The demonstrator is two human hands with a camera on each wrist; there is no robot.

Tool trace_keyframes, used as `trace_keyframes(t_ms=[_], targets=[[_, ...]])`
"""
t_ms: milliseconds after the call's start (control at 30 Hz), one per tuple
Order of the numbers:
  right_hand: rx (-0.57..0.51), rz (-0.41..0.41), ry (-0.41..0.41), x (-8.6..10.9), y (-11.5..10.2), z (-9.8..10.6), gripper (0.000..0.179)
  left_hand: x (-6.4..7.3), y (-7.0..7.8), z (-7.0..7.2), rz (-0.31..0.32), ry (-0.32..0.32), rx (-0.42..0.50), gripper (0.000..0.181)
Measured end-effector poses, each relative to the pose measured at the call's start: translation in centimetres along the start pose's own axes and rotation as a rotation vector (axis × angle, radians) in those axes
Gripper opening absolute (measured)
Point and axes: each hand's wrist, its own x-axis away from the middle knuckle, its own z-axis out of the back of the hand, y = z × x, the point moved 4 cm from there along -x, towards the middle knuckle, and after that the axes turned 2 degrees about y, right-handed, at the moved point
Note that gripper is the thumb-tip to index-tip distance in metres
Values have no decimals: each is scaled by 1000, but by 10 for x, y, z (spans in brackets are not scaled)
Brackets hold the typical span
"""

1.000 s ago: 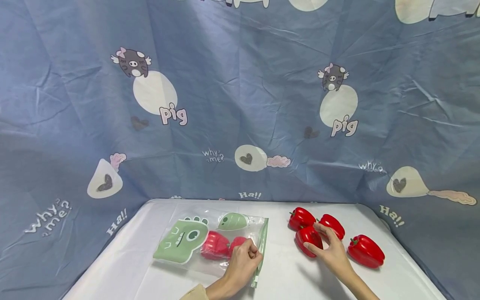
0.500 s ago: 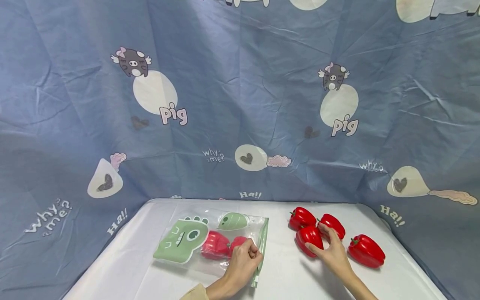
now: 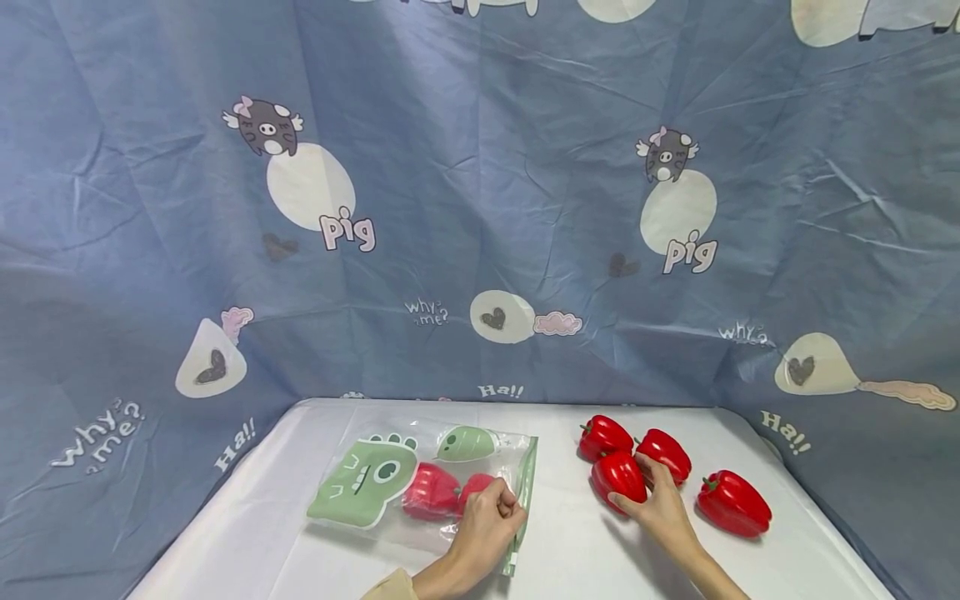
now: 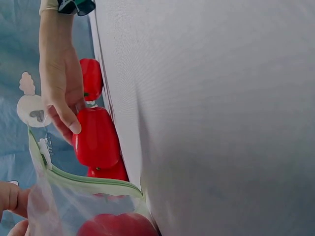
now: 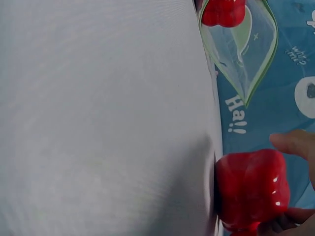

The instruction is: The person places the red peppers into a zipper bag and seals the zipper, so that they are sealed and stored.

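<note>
My left hand (image 3: pixel 486 527) pinches the upper layer of a clear zip bag (image 3: pixel 390 533) with green monster prints, close to its green-edged mouth. Red bell peppers (image 3: pixel 431 492) show inside the bag, partly behind the hand. In the right wrist view the bag's mouth (image 5: pixel 272 54) gapes. On the table's right side, my right hand (image 3: pixel 666 508) grips a red bell pepper (image 3: pixel 617 479), thumb on the near side and fingers on the far side. That pepper still rests on the table, also seen as the nearer pepper (image 4: pixel 97 137) in the left wrist view.
Two more red bell peppers, one at the back left (image 3: pixel 604 437) and one at the back right (image 3: pixel 666 455), crowd the gripped one. Another pepper (image 3: pixel 733 503) lies farther right. A blue printed cloth (image 3: pixel 480 208) hangs behind the white-covered table (image 3: pixel 562 550).
The fingers of my right hand have come down and closed in on the pepper's far side. My left hand and the bag have stayed in place.
</note>
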Motion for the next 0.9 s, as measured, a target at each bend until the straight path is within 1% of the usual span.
trace_keyframes(t_ms=[200, 367, 500, 667, 900], targets=[[16, -36, -31, -1, 2, -1, 86, 0, 0, -1, -2, -4, 15, 12], [35, -50, -29, -1, 4, -1, 83, 0, 0, 0, -2, -5, 21, 11], [30, -59, -22, -1, 6, 0, 83, 0, 0, 0, -2, 0, 15, 12], [42, -54, -13, -2, 6, 1, 82, 0, 0, 0, -1, 2, 7, 12], [66, -68, -24, -2, 6, 2, 82, 0, 2, 0, -12, 0, 6, 12]])
